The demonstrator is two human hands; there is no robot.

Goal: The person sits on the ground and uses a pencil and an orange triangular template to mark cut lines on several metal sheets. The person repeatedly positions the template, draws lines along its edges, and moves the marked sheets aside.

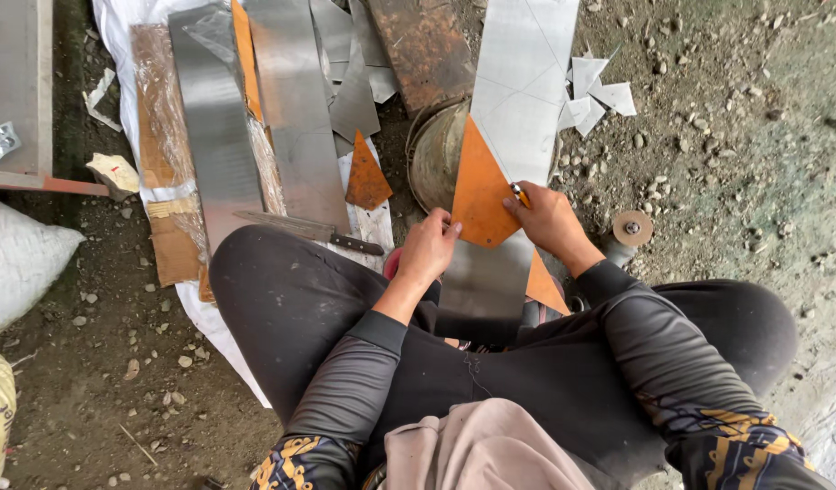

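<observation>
Sitting on the ground with knees apart, the person has a long metal sheet [518, 100] running from their lap out over the dirt, and everything else is placed around it. An orange triangle template [480, 191] lies flat on the sheet near its lap end. The left hand [427, 247] presses on the template's lower left edge with fingers spread flat — holding it down, not gripping. The right hand [550, 218] sits at the template's right edge, closed around a small yellow-tipped marker [520, 193] whose tip meets the sheet.

Faint scribed lines already cross the far part of the sheet, and a few cut triangle pieces [592, 91] lie just right of it, so some shapes look done; the stretch nearest the lap seems unmarked. Left of the sheet lie more metal strips [295, 100], a second orange triangle [366, 177] and a knife [309, 229]. A rusty round drum [433, 154] sits under the sheet.
</observation>
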